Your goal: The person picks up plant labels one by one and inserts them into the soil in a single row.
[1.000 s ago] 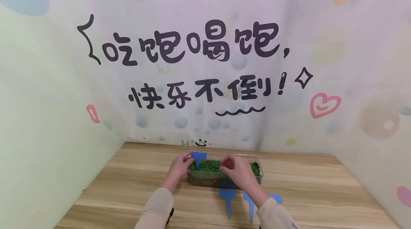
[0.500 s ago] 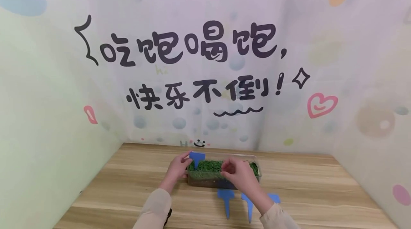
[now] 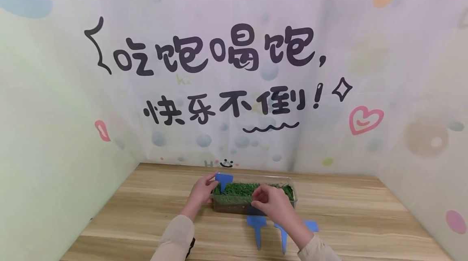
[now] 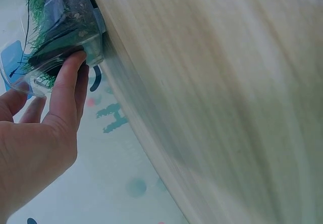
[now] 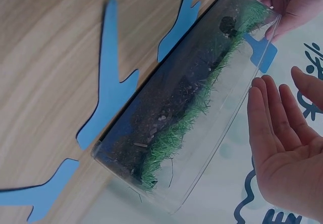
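Note:
A clear plastic box (image 3: 234, 208) stands on the table, with dark soil and green grass (image 3: 239, 189) inside. My left hand (image 3: 200, 194) grips the box's left end, the thumb at the rim and other fingers against the end wall in the left wrist view. Beside that thumb, a blue T-shaped plant label (image 3: 224, 178) stands upright in the grass. Over the right half of the box hovers my right hand (image 3: 274, 202). In the right wrist view its fingers (image 5: 272, 115) are loosely extended, the thumb apart, and nothing is between them.
Three more blue plant labels lie on the wooden table (image 3: 146, 208) in front of the box: a left one (image 3: 257, 222), a middle one (image 3: 283, 230) and a right one (image 3: 311, 226), partly covered by the right forearm. A printed cloth wall (image 3: 234, 139) rises behind.
My right hand has dipped slightly over the grass. The left hand keeps its place on the box. The whole view has shifted a little; the labels have not moved.

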The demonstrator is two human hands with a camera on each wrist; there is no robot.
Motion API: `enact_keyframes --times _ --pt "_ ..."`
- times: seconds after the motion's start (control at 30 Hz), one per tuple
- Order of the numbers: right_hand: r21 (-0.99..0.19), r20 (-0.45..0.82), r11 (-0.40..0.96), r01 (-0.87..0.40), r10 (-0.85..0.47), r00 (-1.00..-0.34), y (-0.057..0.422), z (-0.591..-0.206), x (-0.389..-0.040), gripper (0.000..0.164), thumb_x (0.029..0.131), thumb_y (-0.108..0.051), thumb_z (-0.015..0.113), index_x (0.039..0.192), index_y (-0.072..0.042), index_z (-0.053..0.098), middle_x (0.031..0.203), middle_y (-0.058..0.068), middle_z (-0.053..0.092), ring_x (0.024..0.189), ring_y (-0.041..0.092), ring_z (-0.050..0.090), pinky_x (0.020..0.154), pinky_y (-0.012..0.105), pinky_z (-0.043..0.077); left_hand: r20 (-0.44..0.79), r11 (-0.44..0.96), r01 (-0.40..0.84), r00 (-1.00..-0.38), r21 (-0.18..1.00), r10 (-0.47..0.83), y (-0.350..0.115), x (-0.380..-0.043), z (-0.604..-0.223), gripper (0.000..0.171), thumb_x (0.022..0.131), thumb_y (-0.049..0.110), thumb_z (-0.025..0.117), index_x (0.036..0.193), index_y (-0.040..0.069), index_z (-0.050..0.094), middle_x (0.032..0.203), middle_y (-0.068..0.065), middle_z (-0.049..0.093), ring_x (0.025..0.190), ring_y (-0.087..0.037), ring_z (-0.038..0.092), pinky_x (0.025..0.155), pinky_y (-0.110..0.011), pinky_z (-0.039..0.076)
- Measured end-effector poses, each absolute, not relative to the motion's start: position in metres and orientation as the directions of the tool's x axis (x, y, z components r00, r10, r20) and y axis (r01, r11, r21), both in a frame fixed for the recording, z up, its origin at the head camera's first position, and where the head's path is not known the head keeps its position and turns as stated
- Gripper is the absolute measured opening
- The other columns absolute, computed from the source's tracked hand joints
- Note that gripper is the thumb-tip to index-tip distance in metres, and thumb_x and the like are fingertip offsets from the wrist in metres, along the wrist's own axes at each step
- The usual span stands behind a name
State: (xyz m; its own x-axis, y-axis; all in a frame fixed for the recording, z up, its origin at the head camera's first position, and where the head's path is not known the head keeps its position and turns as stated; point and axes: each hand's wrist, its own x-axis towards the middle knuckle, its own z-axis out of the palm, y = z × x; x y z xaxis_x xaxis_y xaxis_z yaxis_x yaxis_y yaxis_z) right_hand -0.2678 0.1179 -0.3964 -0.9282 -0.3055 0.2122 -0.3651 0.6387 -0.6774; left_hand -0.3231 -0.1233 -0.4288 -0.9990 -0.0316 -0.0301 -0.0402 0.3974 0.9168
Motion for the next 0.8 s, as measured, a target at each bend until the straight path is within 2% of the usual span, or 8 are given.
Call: enact_keyframes --times 0.8 --pt "-0.696 0.155 0.630 -0.345 -0.338 -0.928 0.1241 -0.4058 -0.2643 0.013 0.088 -0.010 0.075 0.099 -0.005 0.070 0.087 -0.001 0.072 0.078 0.011 0.067 0.064 0.023 0.054 -0.034 0.371 -0.035 -0.999 0.928 -0.009 -0.1260 -0.3225 -0.4296 0.045 0.105 0.014 0.050 0.150 0.014 0.046 0.144 -0.028 0.052 0.129 -0.046 0.054 0.071 -0.043 0.062"
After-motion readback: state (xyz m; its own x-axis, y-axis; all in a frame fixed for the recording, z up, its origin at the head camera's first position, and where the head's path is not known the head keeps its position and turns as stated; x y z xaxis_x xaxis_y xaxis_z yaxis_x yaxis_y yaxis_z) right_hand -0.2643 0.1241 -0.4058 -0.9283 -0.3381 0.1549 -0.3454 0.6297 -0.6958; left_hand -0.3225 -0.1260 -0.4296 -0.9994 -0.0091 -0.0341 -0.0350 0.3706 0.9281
